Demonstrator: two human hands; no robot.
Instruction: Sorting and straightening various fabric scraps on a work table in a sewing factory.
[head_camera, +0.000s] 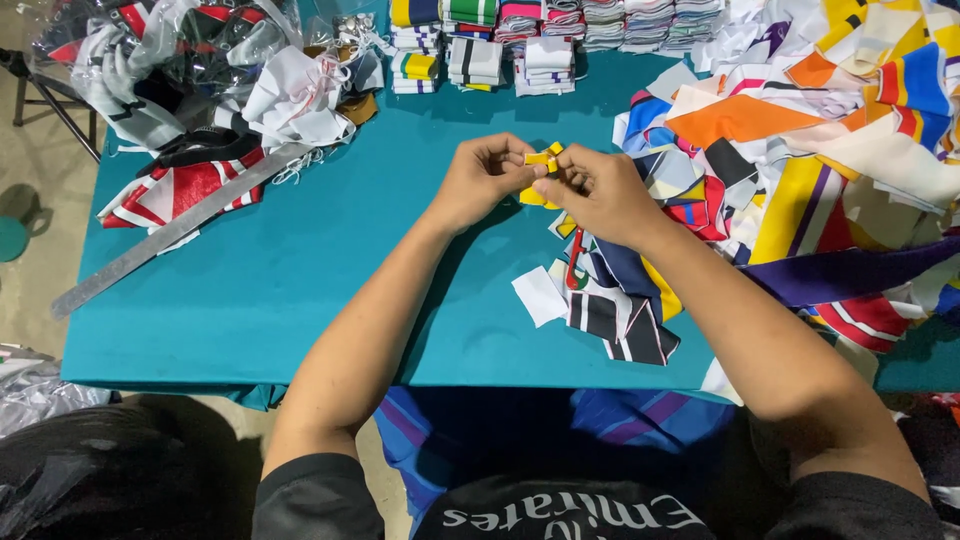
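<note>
Teal cloth covers the work table (300, 270), and its near edge runs just above the person's lap while the left edge drops to bare floor. Both hands meet over the middle of the table: the left hand (482, 180) and the right hand (590, 192) are pinching a small yellow fabric strip (543, 158) between thumbs and fingertips, fingers curled in tight, the strip held up just off the surface. Right beneath the right wrist lies a small heap of striped scraps (615, 305), reaching close to the near edge. Along the right side a big loose pile of coloured offcuts (800, 150) crowds the table all the way to the far edge. Neat folded stacks (500, 45) line the back edge. Over on the left a long metal ruler (170, 232) lies slantwise, next to clear bags of fabric (170, 60). Between ruler and left forearm, a broad stretch of teal lies open.
</note>
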